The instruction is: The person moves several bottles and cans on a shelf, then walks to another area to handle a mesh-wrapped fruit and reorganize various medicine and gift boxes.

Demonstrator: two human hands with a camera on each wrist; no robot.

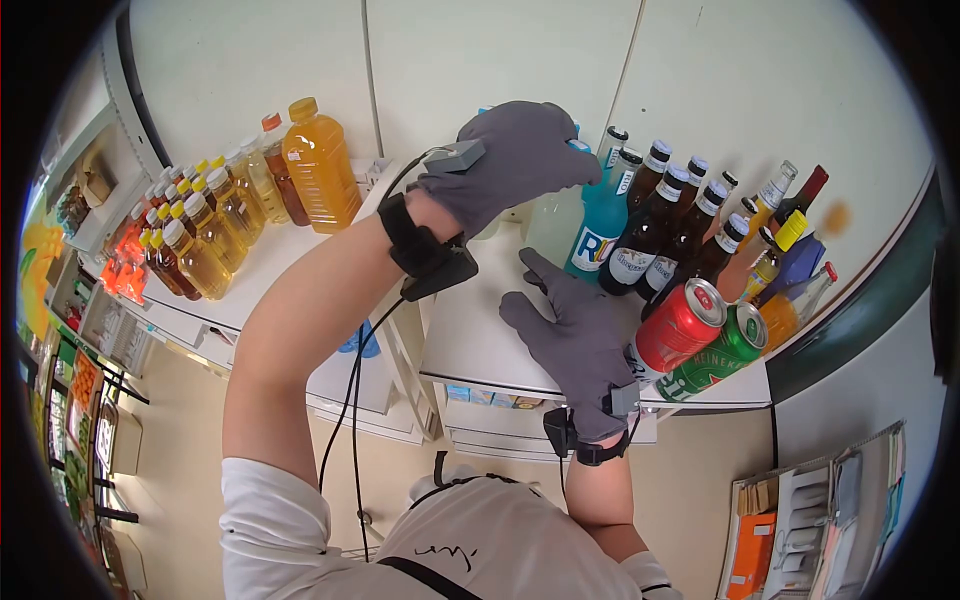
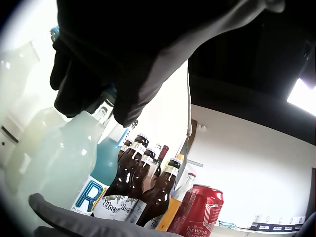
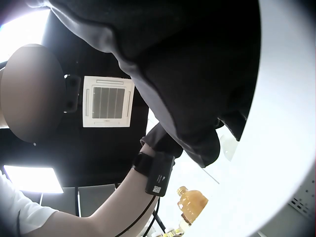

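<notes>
My left hand point(image 1: 520, 160), in a grey glove, reaches over the back of the white counter point(image 1: 480, 335). Its fingers curl about the capped top of a pale, cloudy bottle point(image 2: 69, 153), partly hiding the neck. A second pale bottle point(image 2: 30, 143) stands beside that one. Just right of them is a teal bottle point(image 1: 592, 248) with a RIO label. My gloved right hand point(image 1: 580, 335) lies low over the counter, its fingers extended and holding nothing. Close beside it are a red can point(image 1: 683, 325) and a green Heineken can point(image 1: 715, 355).
Brown beer bottles point(image 1: 640, 245) crowd the counter's right half, with a yellow-capped bottle point(image 1: 770, 262) farther right. On the left counter stand a large orange juice bottle point(image 1: 322, 170) and several small yellow-capped bottles point(image 1: 200, 262). A white wall point(image 1: 500, 55) rises behind.
</notes>
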